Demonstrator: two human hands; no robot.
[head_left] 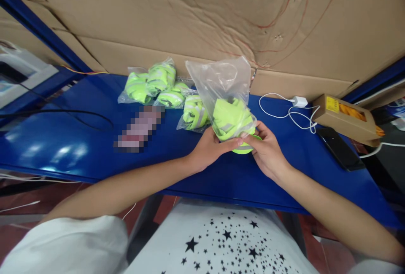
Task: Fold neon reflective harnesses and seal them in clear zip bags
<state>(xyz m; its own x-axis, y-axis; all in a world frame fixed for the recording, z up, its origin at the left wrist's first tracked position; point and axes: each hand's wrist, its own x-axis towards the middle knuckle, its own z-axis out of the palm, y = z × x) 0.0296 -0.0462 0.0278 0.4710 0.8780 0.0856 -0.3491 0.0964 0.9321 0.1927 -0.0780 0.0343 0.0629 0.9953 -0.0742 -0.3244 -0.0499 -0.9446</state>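
Observation:
Both hands hold a clear plastic bag (221,78) with a folded neon yellow-green reflective band (232,116) inside, its grey stripes showing through. My left hand (210,149) grips the bag's lower left, thumb pressed on the front. On the lower right, my right hand (265,147) pinches the same bundle, fingers behind it. A curved piece of the band (243,147) sticks out below the bag between the hands. Just left of it lies another bagged band (193,113). Farther left, more bagged bands (161,78) are heaped against the cardboard.
A blue table (85,97) carries a pixelated, unreadable item (139,130) on the left. To the right lie a white charger (300,101) with its cable, a black phone (340,148) and a cardboard box (344,118). A cardboard wall (142,17) closes off the back.

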